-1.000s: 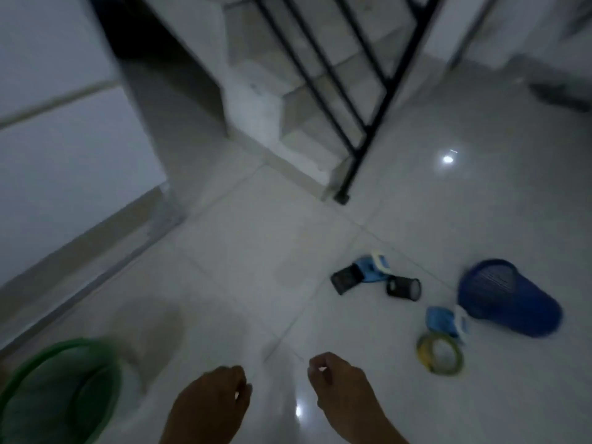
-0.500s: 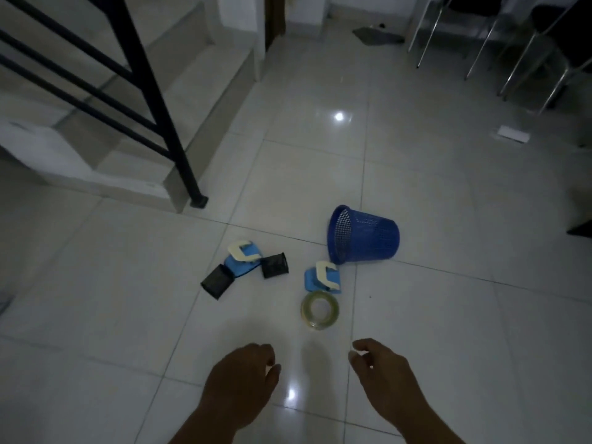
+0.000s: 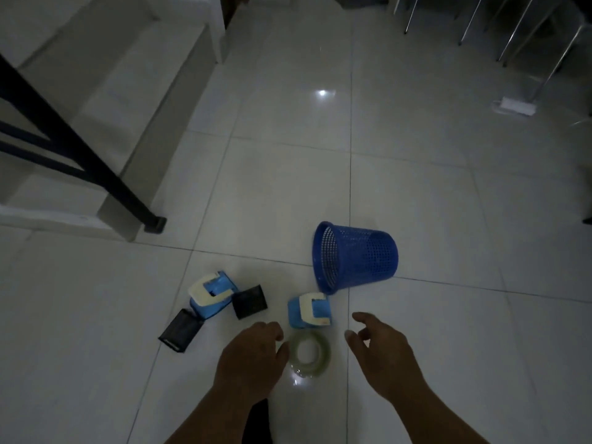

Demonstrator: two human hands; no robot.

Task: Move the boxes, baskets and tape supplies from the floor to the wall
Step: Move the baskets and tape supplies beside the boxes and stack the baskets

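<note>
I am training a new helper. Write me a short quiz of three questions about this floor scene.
1. True or false: the basket stands upright.
2. The tape roll lies: A) between the left hand and right hand; B) inside the basket; C) on the stairs.
3. How many blue dispensers are on the floor?
Key: 1 false, it lies on its side; 2 A; 3 two.

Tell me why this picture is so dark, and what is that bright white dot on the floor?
In the head view the room is dimly lit, so colours look dull; the white dot is a light's glare on the glossy floor, with a smaller glint by the tape roll; the black railing is blurred, the blue basket fairly sharp.
</note>
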